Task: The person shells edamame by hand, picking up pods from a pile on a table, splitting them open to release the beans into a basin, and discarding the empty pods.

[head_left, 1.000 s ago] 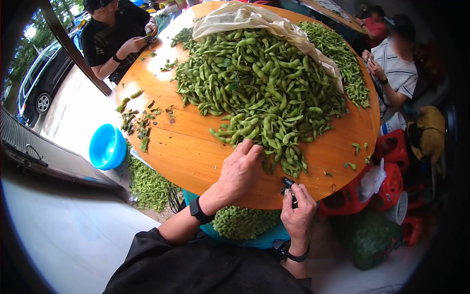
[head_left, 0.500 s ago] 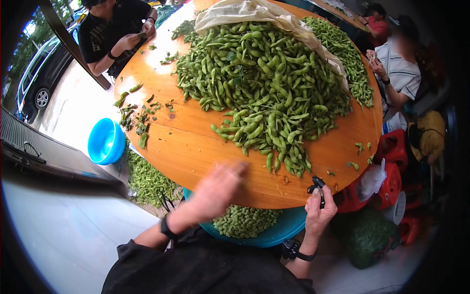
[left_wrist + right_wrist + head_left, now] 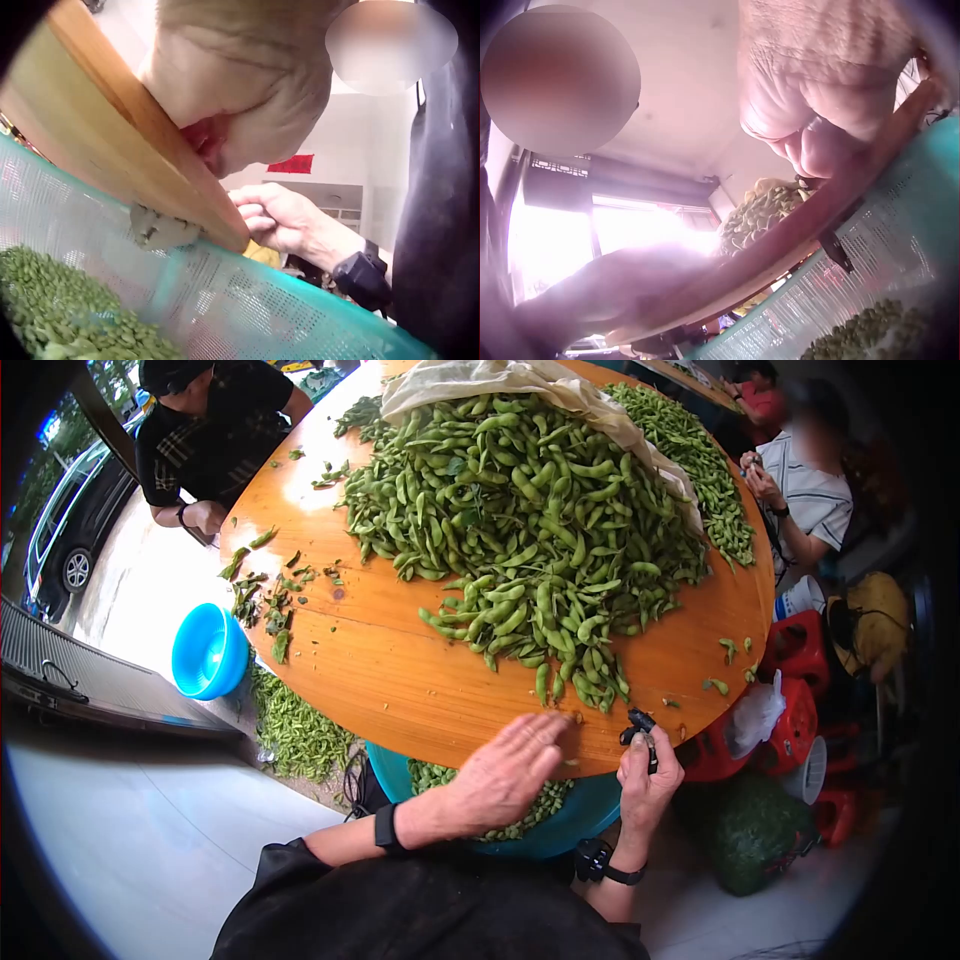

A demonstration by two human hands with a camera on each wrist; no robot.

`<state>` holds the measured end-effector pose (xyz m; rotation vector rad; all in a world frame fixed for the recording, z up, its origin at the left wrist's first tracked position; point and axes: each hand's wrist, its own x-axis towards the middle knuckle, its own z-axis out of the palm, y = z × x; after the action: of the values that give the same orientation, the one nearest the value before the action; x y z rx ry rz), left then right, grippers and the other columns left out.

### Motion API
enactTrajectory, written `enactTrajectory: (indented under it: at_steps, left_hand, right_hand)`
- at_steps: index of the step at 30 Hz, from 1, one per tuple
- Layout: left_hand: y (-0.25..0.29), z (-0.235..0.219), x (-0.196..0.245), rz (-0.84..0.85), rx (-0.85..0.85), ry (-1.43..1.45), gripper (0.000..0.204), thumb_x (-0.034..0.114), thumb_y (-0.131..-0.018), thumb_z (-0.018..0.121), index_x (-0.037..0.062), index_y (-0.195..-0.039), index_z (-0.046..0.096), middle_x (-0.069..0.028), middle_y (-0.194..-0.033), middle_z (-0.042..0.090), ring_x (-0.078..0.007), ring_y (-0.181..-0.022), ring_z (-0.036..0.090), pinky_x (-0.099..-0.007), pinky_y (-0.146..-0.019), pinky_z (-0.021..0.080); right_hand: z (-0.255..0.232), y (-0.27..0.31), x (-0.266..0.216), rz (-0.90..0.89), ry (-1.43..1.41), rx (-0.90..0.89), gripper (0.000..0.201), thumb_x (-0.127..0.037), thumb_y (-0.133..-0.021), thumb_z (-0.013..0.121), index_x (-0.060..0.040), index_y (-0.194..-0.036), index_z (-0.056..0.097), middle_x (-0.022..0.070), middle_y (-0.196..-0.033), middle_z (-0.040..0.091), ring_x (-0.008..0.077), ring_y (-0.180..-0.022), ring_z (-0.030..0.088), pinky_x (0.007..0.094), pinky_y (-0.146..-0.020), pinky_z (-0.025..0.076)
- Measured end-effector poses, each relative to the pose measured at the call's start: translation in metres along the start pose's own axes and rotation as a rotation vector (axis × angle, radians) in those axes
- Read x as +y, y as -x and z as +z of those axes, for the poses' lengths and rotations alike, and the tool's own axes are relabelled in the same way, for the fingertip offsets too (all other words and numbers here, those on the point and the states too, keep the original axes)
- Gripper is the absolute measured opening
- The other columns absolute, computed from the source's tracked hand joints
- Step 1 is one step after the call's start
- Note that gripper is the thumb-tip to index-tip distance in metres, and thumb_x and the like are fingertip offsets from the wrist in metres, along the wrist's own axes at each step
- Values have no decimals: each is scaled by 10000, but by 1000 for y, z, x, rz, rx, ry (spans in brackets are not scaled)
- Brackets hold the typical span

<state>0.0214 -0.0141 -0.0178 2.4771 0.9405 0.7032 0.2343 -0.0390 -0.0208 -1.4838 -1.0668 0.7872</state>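
Note:
A large heap of green soybean pods [image 3: 530, 540] covers the middle of the round wooden table [image 3: 390, 690]. My left hand [image 3: 505, 775] lies flat at the table's near edge with its fingers straight, just in front of the nearest pods. To its right, my right hand [image 3: 650, 770] pinches a small black tool [image 3: 640, 724] between thumb and fingers. Beneath the edge stands a turquoise mesh basket [image 3: 225, 300] holding shelled green beans [image 3: 60, 307]. In the right wrist view the right hand's fingers [image 3: 817, 142] curl down at the table edge, and the tool is mostly hidden.
A pale cloth [image 3: 500, 385] drapes over the heap's far side. Leaf scraps [image 3: 270, 605] lie on the left. Beyond are a blue basin [image 3: 210, 652], empty pods [image 3: 295, 725] on the floor, red stools [image 3: 790, 720] and a green sack [image 3: 745, 845]. Two people sit across the table.
My left hand has left the front pods, swung back toward my body, then come to the table's near edge. My right hand has shifted right with the black tool.

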Motion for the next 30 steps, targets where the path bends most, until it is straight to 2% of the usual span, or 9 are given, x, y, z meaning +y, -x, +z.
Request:
enactTrajectory:
  at_steps: [5,9,11,15,19,22,25,26,30]
  left_hand:
    - [42,-53,-49,-109,60,-177,419,-18,-770,564,-57,-1184,510,-249,-1385,502,-391,-1290,494,-482,-1103,387]
    - [77,-87,-115,-567,603,-210,239,-53,-867,545,-27,-1104,525,-231,-1307,566,-408,-1225,546,-457,-1042,436]
    - [62,-107,-88,-474,741,-180,169,-70,-887,541,-18,-1047,528,-227,-1293,577,-390,-1250,539,-440,-1045,433]
    - [43,-68,-35,-78,366,160,353,-94,-749,651,-34,-1087,565,-227,-1241,610,-339,-1056,651,-387,-879,549]
    - [26,-21,-9,191,80,199,314,-17,-805,628,-36,-1112,563,-202,-1167,619,-384,-1099,605,-469,-979,489]
    - [32,-40,-37,-38,300,33,305,-28,-855,571,-26,-1159,563,-187,-1105,632,-376,-1024,614,-442,-920,499]
    - [61,-58,-108,-646,727,284,238,-79,-877,535,1,-1095,587,-173,-1005,637,-317,-926,631,-361,-834,510]
    - [49,-82,-99,-485,815,-122,197,-95,-879,540,-9,-1050,588,-150,-981,633,-293,-905,625,-347,-836,500]
    - [40,-81,-69,-472,834,-86,217,-82,-851,640,-3,-1051,613,-121,-980,658,-243,-868,646,-325,-790,509]
  right_hand:
    - [-1,-1,4,-14,-9,-20,241,-66,-991,530,23,-1191,631,-48,-632,419,20,-511,351,204,-444,274]
    - [-1,-3,4,-35,5,-24,222,-66,-988,537,36,-1161,632,-45,-630,430,22,-511,360,204,-443,288]
    - [-1,-2,4,-32,3,-16,215,-67,-987,540,40,-1149,632,-44,-630,435,23,-512,365,204,-444,293]
    - [0,-3,2,-8,-2,-16,189,-47,-972,558,42,-1122,631,-23,-657,476,35,-520,418,212,-448,330]
    - [0,-3,-4,0,-2,-30,222,-57,-982,546,43,-1161,632,-40,-640,451,26,-521,383,203,-452,308]
    - [0,-2,-3,-4,-21,-35,232,-50,-980,546,42,-1176,630,-40,-643,452,24,-520,379,201,-451,308]
    - [-2,-4,-7,5,22,-37,175,4,-921,583,60,-1077,639,35,-748,553,90,-558,492,254,-491,398]
    - [-2,-4,-8,3,18,-33,175,4,-921,583,60,-1077,639,35,-748,553,90,-558,492,254,-491,398]
    - [0,10,-32,-294,363,-256,135,36,-830,623,56,-963,632,152,-770,560,290,-646,593,358,-578,462]
